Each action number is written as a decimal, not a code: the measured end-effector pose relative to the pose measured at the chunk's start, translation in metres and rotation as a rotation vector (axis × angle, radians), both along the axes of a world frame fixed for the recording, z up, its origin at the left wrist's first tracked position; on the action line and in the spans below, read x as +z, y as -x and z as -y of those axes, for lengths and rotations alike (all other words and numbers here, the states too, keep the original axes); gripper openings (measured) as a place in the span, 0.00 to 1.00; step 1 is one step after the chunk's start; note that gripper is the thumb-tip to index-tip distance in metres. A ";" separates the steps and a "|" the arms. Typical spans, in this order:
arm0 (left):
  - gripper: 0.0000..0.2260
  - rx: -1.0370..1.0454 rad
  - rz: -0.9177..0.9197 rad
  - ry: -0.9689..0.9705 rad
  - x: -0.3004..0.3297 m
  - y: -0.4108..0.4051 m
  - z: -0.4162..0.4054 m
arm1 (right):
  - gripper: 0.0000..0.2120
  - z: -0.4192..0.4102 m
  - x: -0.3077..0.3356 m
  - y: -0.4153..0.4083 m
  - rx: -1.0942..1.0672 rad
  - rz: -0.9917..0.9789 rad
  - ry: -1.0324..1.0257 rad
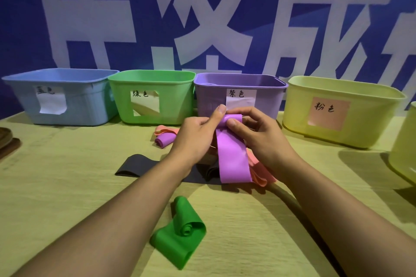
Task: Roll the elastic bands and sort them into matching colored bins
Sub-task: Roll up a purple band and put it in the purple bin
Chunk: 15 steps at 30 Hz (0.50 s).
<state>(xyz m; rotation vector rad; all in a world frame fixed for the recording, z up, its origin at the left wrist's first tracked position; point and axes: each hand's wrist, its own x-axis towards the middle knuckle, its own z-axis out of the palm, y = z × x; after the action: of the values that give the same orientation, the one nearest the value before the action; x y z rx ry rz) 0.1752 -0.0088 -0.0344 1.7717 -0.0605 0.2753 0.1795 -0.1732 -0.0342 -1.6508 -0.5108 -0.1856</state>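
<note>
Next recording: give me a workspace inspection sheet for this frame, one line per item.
Surface: light wood-grain table.
Job's things: purple band held up, top end partly rolled; green band loosely rolled, near edge; small purple roll; pink bands; dark grey band flat. Bins: blue bin, green bin, purple bin, yellow bin with pink label.
Clutter: brown object at left edge.
Hands: left hand and right hand pinch the purple band.
Cables: nothing seen.
Surroundings: blue banner with white characters.
</note>
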 end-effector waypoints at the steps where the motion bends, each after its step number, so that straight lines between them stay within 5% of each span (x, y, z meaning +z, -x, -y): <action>1: 0.29 0.008 0.005 -0.006 0.000 0.001 0.001 | 0.09 0.000 0.000 0.000 -0.002 -0.015 0.001; 5: 0.27 -0.042 0.027 0.041 -0.002 0.003 0.001 | 0.17 -0.001 0.003 0.003 -0.073 -0.131 -0.002; 10: 0.40 -0.121 0.050 0.111 -0.004 0.000 0.003 | 0.37 0.001 0.007 0.005 -0.149 -0.228 0.046; 15: 0.36 -0.146 0.079 0.141 -0.002 0.001 0.002 | 0.35 0.002 0.009 0.006 -0.155 -0.191 0.028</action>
<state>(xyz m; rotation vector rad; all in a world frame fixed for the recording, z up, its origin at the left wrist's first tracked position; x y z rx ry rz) 0.1744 -0.0112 -0.0360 1.6070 -0.2213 0.2378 0.1737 -0.1748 -0.0249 -1.7159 -0.2425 -0.1335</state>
